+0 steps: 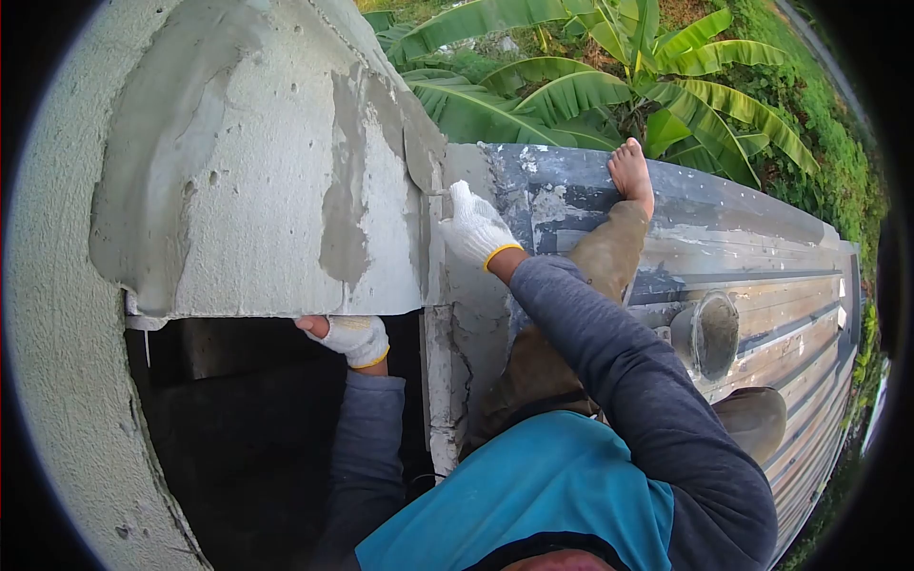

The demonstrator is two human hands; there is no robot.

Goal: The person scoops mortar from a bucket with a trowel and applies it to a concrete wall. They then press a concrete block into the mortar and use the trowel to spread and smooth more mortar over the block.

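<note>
My right hand, in a white knitted glove with a yellow cuff, is closed around the handle of a trowel. The trowel's grey blade lies against the corner of the rough cement wall, where darker wet-looking patches show. My left hand, also gloved, with a bare thumb tip, grips the edge of the wall at the dark opening. The fingers of that hand are partly hidden by the edge.
A bucket with grey mortar residue stands on the corrugated metal roof. My bare foot rests near the roof's edge. Banana plants grow beyond. A cracked cement strip borders the opening.
</note>
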